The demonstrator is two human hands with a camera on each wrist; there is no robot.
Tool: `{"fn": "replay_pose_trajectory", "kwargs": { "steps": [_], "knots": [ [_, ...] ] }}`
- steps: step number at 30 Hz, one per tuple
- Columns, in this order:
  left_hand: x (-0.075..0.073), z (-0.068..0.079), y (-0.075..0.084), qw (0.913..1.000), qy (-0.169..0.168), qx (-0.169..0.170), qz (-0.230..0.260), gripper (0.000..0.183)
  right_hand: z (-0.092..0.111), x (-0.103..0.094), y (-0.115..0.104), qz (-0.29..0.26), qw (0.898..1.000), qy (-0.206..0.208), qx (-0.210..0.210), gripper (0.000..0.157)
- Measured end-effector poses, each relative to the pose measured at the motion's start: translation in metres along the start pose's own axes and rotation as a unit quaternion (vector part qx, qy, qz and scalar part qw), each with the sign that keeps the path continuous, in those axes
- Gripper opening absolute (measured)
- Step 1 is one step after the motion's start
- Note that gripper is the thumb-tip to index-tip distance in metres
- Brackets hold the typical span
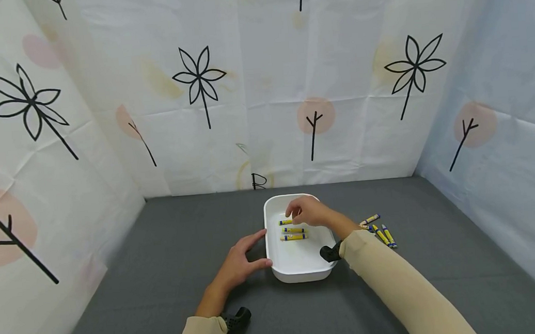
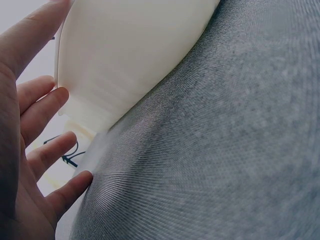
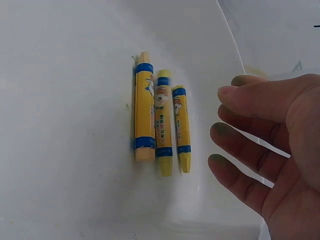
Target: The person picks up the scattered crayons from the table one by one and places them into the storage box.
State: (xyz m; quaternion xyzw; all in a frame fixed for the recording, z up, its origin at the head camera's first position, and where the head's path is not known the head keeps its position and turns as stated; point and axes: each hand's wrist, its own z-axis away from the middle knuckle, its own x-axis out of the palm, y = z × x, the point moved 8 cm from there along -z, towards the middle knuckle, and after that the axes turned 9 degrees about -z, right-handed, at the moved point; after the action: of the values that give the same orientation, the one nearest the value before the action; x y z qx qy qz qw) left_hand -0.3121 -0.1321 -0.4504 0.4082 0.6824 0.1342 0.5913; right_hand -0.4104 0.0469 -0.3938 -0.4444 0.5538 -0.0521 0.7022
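Observation:
Three crayons in yellow wrappers with blue bands lie side by side on the floor of a white tray (image 1: 302, 260): a peach one (image 3: 145, 110), a pale yellow one (image 3: 164, 122) and a shorter yellow one (image 3: 181, 127). Over the tray's far part is my right hand (image 1: 312, 213), fingers loosely bent and apart, holding nothing; the right wrist view has it beside the shortest crayon. Dark smudges mark some fingertips. My left hand (image 1: 238, 265) spreads along the tray's left side, thumb and forefinger at its rim. In the left wrist view its other fingers are spread beside the tray wall.
Several more yellow-wrapped crayons (image 1: 384, 236) lie loose on the grey tabletop (image 1: 197, 223) right of the tray, partly behind the right forearm. A white cloth backdrop (image 1: 266, 146) with black plant drawings rises behind the table and along both sides.

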Motion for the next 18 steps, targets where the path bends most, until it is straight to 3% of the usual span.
{"fn": "replay_pose_trajectory", "kwargs": {
  "steps": [9, 18],
  "knots": [
    [0.000, 0.000, 0.000, 1.0000, 0.000, -0.003, 0.006, 0.071, 0.007, -0.013, 0.004, -0.019, 0.999, 0.033, -0.001, 0.022],
    [0.000, 0.001, 0.000, 1.0000, 0.001, -0.002, 0.006, 0.073, 0.027, -0.040, 0.004, -0.052, 0.996, 0.078, -0.013, 0.024]
  ]
}}
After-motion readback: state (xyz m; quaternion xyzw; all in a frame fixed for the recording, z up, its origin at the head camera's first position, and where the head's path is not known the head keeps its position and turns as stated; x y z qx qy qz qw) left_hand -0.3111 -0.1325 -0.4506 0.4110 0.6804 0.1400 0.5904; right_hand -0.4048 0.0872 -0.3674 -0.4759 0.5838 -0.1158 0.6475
